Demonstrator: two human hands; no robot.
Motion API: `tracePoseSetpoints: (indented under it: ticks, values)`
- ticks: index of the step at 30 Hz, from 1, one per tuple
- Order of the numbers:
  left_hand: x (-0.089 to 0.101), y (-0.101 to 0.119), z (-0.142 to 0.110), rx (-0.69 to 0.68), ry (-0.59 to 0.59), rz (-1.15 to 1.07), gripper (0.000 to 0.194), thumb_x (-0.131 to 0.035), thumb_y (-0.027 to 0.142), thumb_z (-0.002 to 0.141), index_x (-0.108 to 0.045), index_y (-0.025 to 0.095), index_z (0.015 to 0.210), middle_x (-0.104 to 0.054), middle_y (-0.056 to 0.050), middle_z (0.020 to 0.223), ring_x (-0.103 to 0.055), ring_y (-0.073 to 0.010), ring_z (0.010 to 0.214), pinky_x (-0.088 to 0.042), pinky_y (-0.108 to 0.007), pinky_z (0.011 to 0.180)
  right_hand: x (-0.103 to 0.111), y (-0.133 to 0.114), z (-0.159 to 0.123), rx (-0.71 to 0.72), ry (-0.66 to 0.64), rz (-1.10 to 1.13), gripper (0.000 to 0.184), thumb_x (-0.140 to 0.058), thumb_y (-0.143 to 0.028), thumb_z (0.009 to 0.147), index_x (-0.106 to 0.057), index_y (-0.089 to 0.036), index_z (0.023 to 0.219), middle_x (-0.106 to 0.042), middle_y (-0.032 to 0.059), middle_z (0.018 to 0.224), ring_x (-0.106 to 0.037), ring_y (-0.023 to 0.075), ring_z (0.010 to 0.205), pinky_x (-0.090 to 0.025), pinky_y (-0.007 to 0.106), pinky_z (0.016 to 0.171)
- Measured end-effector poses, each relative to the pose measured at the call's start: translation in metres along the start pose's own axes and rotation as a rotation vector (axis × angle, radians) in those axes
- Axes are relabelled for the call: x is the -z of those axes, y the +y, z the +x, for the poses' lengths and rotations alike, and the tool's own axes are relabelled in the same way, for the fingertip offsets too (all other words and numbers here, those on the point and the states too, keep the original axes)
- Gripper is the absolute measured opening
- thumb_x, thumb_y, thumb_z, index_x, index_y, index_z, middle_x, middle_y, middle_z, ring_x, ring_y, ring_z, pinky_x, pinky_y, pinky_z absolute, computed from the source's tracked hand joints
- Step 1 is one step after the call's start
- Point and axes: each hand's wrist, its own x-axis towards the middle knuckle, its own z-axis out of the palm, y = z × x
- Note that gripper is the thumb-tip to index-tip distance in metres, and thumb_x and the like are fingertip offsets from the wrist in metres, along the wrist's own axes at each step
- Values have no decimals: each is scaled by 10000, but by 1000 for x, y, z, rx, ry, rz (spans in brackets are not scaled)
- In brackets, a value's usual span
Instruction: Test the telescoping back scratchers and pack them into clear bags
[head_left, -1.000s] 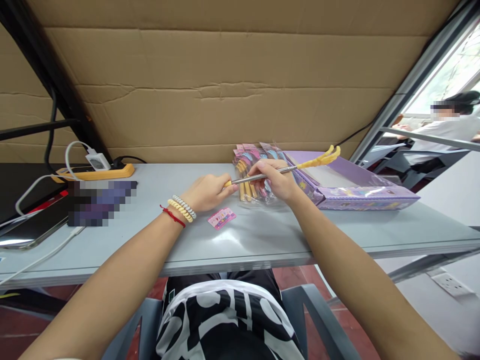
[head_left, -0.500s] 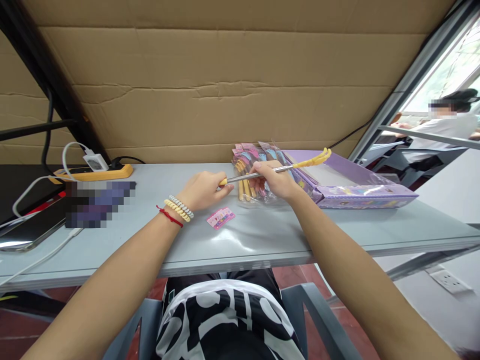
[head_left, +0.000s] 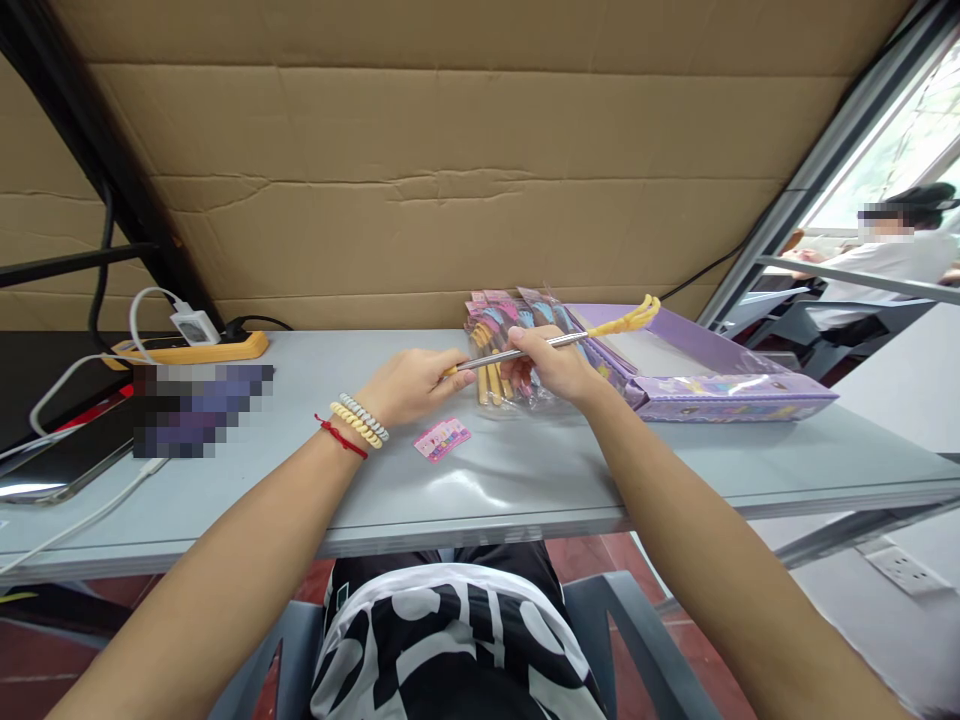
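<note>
A back scratcher with a metal rod and a yellow claw-shaped head is held slanting above the desk, its head up to the right. My left hand is closed on the yellow handle end, and its fingers hide most of that end. Around the rod nearer the claw, my right hand is closed in a pinch. Behind my right hand lie several clear plastic packets with pink cards and yellow handles inside. A small pink printed card lies flat on the desk, just right of my left wrist.
An open purple box stands right of the packets. At left are a yellow power strip, a white charger, cables and a dark phone. Cardboard backs the desk. Another person sits beyond the frame at right.
The back scratcher's head and handle end have shifted slightly left in my hands. Both hands keep hold of it. The packets, card and box stay put.
</note>
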Motion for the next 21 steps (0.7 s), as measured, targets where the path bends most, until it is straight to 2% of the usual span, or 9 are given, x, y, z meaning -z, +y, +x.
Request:
tracePoseSetpoints:
  ticks: [5,14,21]
  values:
    - [1,1,0,2,-6,15,358,-347,439,943,-614,200,942,-585,14,619,-498,-138,548,-297,-250,552,1,0,0,-10,-12,-18,595,-472,-690,808,-584,-148,589,-589,38,527,-526,112,422,-366,233,384]
    - [-3,-2,0,-5,-23,81,371,-418,460,902,-520,198,660,-502,7,531,-403,-127,475,-235,-273,514,-2,-8,-3,-13,-54,-102,543,-457,-624,850,-587,-144,631,-584,23,544,-506,95,430,-371,228,412]
    - [-1,0,1,13,-48,49,373,-360,478,930,-521,202,737,-530,6,574,-442,-146,517,-249,-273,529,-2,-7,-3,-26,-13,-74,586,-460,-670,824,-611,-131,649,-580,33,530,-504,101,407,-368,238,387]
